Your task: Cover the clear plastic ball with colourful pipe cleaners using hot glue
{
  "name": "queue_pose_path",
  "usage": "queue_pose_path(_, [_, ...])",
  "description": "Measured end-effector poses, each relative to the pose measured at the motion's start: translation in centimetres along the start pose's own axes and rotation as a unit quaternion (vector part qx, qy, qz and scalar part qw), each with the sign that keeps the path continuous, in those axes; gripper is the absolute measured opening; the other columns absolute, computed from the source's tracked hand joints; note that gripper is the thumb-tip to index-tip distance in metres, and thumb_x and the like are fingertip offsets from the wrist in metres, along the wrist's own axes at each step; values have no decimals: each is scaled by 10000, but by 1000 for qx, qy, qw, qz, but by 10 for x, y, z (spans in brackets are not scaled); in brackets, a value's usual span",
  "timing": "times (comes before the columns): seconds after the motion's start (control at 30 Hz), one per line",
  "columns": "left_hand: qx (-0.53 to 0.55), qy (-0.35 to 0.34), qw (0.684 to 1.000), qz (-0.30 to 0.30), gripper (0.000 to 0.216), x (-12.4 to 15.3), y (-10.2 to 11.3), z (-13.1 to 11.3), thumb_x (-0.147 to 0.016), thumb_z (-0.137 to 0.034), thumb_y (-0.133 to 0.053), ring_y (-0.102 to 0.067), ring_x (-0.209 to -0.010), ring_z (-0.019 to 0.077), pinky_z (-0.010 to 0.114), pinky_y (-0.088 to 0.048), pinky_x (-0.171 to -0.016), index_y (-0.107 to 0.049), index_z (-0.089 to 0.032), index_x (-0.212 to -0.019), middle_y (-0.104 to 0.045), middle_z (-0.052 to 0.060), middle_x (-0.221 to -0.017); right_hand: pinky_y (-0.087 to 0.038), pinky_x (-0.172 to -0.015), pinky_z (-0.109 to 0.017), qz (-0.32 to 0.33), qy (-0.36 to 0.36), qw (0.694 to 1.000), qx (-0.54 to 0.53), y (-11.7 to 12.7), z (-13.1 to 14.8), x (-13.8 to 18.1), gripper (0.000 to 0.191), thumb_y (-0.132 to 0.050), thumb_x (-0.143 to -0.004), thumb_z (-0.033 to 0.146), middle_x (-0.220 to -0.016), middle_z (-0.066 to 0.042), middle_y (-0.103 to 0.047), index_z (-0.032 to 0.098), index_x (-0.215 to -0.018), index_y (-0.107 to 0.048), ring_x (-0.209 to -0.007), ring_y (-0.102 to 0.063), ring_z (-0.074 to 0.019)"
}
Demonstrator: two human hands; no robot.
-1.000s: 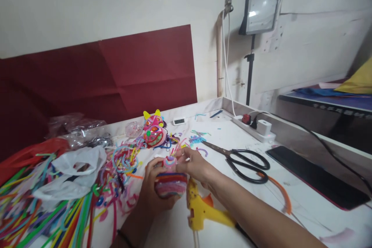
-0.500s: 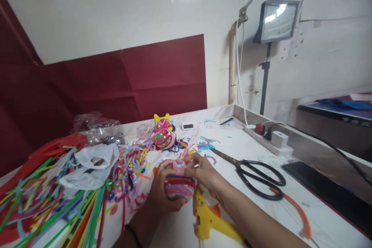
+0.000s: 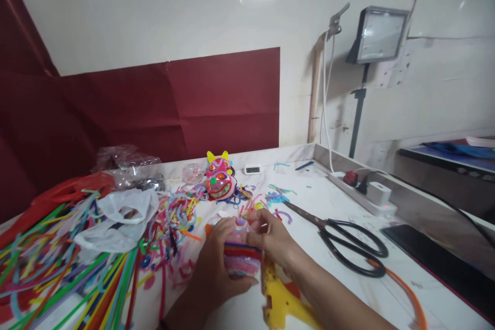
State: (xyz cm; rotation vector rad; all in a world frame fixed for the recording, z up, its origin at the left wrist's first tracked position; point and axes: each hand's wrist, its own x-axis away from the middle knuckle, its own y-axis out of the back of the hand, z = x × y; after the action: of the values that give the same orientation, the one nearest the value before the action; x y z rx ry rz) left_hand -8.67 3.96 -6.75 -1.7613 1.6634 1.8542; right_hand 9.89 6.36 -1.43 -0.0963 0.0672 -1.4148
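My left hand (image 3: 214, 258) is wrapped around a small bottle-shaped craft piece (image 3: 243, 260) covered in bands of coloured fuzzy strips: pink at the narrow neck, then blue, red and purple lower down. The piece stands upright, its round opening facing up. At the neck, my right hand (image 3: 274, 237) has its fingers bent and drawn together, the thumb against the piece's side; what its fingertips pinch is too small to make out. Beneath my right wrist lies a yellow glue gun (image 3: 284, 301), partly hidden by the forearm.
Large black-handled scissors (image 3: 340, 237) lie to the right, beside a black flat device (image 3: 433, 263) and a power strip (image 3: 363, 193). Pipe cleaners (image 3: 112, 283) and a white plastic bag (image 3: 124, 221) cover the left. Behind are a colourful decorated mask-like figure (image 3: 220, 185) and a small digital clock (image 3: 252, 169).
The view has shifted slightly, so most things sit a little lower and further right. My right fingers have changed position slightly at the neck; my left hand keeps its hold.
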Motion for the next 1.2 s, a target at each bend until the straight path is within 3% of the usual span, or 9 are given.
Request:
queue_pose_path(0.1, [-54,-18,998,30,1103,-1,2,-4,-525,-413,-902,-506,-1302,460,645,-484,-1017,-315,-210,-1437,-476,223,-1413,-425,-598,-271,2,4,1000,6,0,1,0,446,-833,-479,207,-711,56,-523,218,-847,-581,-655,-490,-149])
queue_pose_path(0.23, [-106,-57,992,36,951,-4,4,-8,-584,-319,-838,-488,-1293,443,608,-496,-1014,-359,-181,-1395,-434,225,-1398,-434,-622,-278,4,15,1000,6,-1,-1,2,403,-789,-509,199,-728,45,-537,218,-859,-590,-700,-512,-166])
queue_pose_path(0.47, [-104,-83,991,9,804,-5,2,-7,-683,-258,-696,-441,-1310,382,566,-467,-1053,-343,-183,-1401,-400,192,-1400,-449,-651,-292,0,34,999,5,-5,-6,6,323,-758,-538,271,-727,38,-509,227,-790,-560,-751,-509,-185])
queue_pose_path(0.7, [-99,-82,992,15,784,-5,3,-6,-719,-280,-689,-435,-1310,387,580,-469,-1046,-337,-179,-1412,-394,198,-1409,-461,-684,-312,11,17,1000,9,0,-2,6,339,-781,-550,328,-798,1,-564,218,-808,-590,-822,-547,-217])
queue_pose_path(0.9, [-83,-79,993,17,801,-4,4,-2,-755,-338,-684,-437,-1320,396,601,-469,-1036,-303,-219,-1450,-386,192,-1429,-450,-673,-291,11,12,1000,18,2,6,7,272,-758,-560,301,-735,18,-584,214,-777,-619,-759,-551,-188])
queue_pose_path(1.2, [-90,-87,992,16,771,-5,4,-4,-764,-316,-682,-404,-1341,364,555,-437,-1082,-321,-186,-1432,-377,191,-1427,-411,-642,-287,-15,16,1000,18,-7,-15,-4,334,-730,-529,302,-725,32,-549,216,-819,-587,-707,-503,-169])
